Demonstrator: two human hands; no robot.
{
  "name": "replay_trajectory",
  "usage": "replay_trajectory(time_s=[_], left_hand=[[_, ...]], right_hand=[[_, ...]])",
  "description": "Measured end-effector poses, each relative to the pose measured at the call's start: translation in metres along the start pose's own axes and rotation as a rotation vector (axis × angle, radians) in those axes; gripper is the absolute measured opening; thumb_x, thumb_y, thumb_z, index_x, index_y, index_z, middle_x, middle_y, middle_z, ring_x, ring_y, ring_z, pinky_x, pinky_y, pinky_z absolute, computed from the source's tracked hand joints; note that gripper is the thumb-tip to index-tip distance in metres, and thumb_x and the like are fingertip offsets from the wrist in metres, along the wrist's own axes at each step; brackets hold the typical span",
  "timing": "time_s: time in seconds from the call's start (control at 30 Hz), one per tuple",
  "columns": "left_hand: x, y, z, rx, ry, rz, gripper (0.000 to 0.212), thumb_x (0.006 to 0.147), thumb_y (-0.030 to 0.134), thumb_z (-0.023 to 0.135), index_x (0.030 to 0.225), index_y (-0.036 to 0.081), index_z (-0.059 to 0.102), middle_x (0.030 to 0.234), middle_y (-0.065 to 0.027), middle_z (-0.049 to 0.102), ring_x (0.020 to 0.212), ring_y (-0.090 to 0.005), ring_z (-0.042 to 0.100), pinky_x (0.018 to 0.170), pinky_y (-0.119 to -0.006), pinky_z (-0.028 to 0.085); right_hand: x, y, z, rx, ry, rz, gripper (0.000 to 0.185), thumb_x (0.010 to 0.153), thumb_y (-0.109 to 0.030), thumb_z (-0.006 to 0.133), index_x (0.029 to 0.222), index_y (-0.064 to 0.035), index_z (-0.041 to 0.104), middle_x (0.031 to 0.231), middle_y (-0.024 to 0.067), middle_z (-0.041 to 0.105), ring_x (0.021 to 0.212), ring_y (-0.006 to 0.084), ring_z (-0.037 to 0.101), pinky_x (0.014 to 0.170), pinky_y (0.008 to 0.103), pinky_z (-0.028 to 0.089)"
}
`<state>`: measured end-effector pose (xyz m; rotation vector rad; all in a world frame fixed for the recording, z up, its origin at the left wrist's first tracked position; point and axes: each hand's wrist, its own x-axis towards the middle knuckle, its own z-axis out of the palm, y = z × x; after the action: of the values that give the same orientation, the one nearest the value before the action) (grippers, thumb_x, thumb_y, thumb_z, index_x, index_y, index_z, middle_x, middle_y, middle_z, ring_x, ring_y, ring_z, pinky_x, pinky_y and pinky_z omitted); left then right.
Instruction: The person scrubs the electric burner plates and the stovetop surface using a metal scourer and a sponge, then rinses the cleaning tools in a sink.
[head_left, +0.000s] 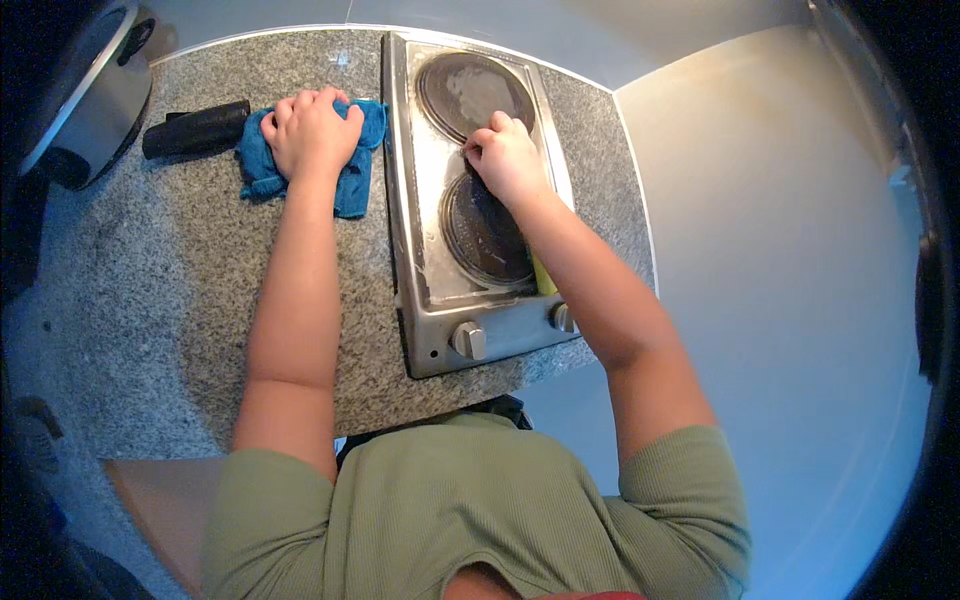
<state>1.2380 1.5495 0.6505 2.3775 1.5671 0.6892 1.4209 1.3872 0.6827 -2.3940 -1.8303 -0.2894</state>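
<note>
My left hand (311, 135) rests on a crumpled blue cloth (355, 187) on the granite counter, left of the stainless steel two-plate electric hob (431, 225). Over the hob, between its rear hotplate (469, 86) and front hotplate (484, 232), is my right hand (502, 154), its fingers pinched together. Whether something small is between those fingertips cannot be told. Both plates look wet, with whitish marks on the rear one. A yellow-green object (543, 277) lies beside the front plate, partly hidden by my right forearm.
A black cylindrical object (196, 130) lies on the granite counter (150, 262) against the cloth. At the far left stands a metal pot (105, 112) with dark handles. Two control knobs, one of them (469, 340) nearer the left, line the hob's front. Walls border the counter behind and at right.
</note>
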Motion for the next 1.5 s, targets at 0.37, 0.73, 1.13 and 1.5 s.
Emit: replay_trajectory(time_s=[0.37,0.73,1.13,1.5], left_hand=[[-0.001,-0.001,-0.003,-0.043,0.002,0.023,0.029,0.079,0.044,0.06,0.1,0.027,0.068,0.115,0.0005,0.062,0.116,-0.0223,0.048,0.105,-0.043,0.025],[-0.001,0.003,-0.003,-0.018,-0.028,0.008,0.03,0.079,0.046,0.06,0.102,0.028,0.067,0.117,0.0005,0.062,0.118,-0.0224,0.047,0.104,-0.045,0.026],[0.001,0.005,-0.003,0.01,-0.039,-0.01,0.028,0.08,0.044,0.061,0.101,0.027,0.067,0.117,0.0023,0.06,0.117,-0.0215,0.046,0.105,-0.043,0.025],[0.001,0.007,-0.001,-0.003,0.033,0.01,0.028,0.078,0.043,0.06,0.097,0.025,0.069,0.112,-0.0007,0.063,0.117,-0.0226,0.048,0.102,-0.044,0.027]], right_hand=[[0.001,-0.01,-0.011,-0.151,-0.029,0.031,0.016,0.08,-0.019,0.057,0.079,-0.0064,0.068,0.097,0.0117,0.056,0.096,0.0294,0.055,0.081,0.0407,0.052],[-0.025,0.049,-0.008,-0.093,0.028,0.228,0.012,0.074,-0.021,0.069,0.075,-0.0085,0.069,0.093,0.0085,0.058,0.091,0.027,0.056,0.082,0.0377,0.05],[-0.024,0.064,-0.008,0.062,0.039,0.226,0.01,0.076,-0.023,0.069,0.079,-0.0141,0.071,0.091,0.0035,0.058,0.1,0.0246,0.056,0.086,0.0356,0.049],[-0.006,0.095,0.0,-0.058,0.024,0.292,0.012,0.077,-0.022,0.067,0.081,-0.0115,0.072,0.094,0.0076,0.06,0.091,0.0274,0.059,0.083,0.0384,0.05]])
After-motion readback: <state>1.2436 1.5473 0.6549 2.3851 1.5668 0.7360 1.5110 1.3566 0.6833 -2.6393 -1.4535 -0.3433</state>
